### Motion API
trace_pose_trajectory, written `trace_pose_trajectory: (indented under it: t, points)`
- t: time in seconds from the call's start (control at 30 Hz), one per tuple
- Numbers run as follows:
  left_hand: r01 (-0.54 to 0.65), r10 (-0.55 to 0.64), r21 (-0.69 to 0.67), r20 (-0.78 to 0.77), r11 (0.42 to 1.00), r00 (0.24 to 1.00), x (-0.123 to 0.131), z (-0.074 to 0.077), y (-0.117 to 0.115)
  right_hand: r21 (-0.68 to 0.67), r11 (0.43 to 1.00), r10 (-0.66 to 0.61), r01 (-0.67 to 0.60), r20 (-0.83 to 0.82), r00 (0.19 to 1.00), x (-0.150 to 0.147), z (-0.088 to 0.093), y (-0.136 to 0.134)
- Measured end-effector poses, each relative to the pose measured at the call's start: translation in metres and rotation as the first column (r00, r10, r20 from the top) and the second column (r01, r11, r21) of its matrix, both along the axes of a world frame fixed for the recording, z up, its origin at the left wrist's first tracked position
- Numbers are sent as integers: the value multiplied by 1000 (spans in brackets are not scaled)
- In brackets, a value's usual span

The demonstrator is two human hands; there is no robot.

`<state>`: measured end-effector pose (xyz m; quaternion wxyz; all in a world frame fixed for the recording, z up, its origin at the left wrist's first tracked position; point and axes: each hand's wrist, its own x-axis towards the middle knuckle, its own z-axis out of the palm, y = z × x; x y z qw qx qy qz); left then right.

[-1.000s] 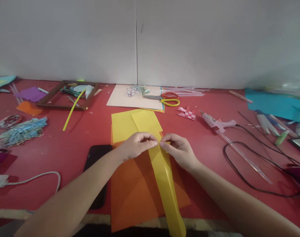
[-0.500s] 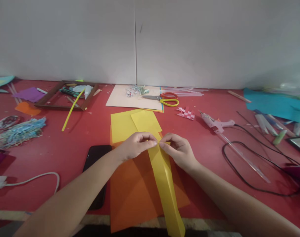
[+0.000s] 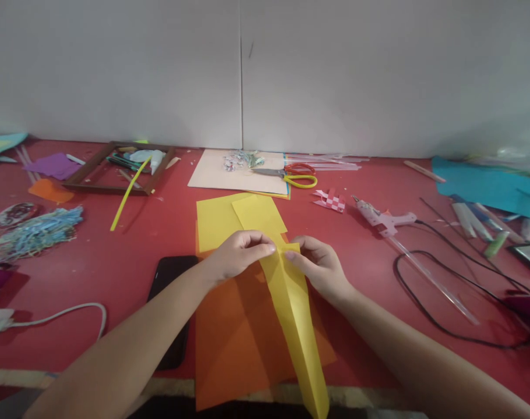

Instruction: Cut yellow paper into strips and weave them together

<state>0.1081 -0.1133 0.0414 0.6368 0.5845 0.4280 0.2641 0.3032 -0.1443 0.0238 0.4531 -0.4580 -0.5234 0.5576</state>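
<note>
A long yellow paper strip, creased lengthwise, hangs from both hands toward the front table edge. My left hand pinches its top left side between thumb and fingers. At the top right corner, my right hand grips the same strip, thumb in front and fingers behind. Beneath lie orange paper sheets. Just beyond the hands, yellow paper pieces overlap on the orange. A black phone is partly covered by my left forearm.
Red-and-yellow scissors rest on pale sheets at the back. A pink glue gun with a looping black cable lies right. Leftward are a brown frame, blue threads and a white cable.
The strip's top right corner has opened outward, showing more of its face, and the crease now runs clearly down it. My right thumb has shifted slightly right; both hands still grip the strip.
</note>
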Motion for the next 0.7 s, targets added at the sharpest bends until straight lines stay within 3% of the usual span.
trace_pose_trajectory:
  t: [0.5, 0.7]
  points:
    - [-35, 35, 36, -14, 999, 999, 0, -1, 1, 149, 988, -49, 45, 23, 999, -2, -3, 0]
    - [7, -7, 31, 17, 1000, 1000, 0, 2, -1, 112, 990, -82, 80, 16, 996, -1, -1, 1]
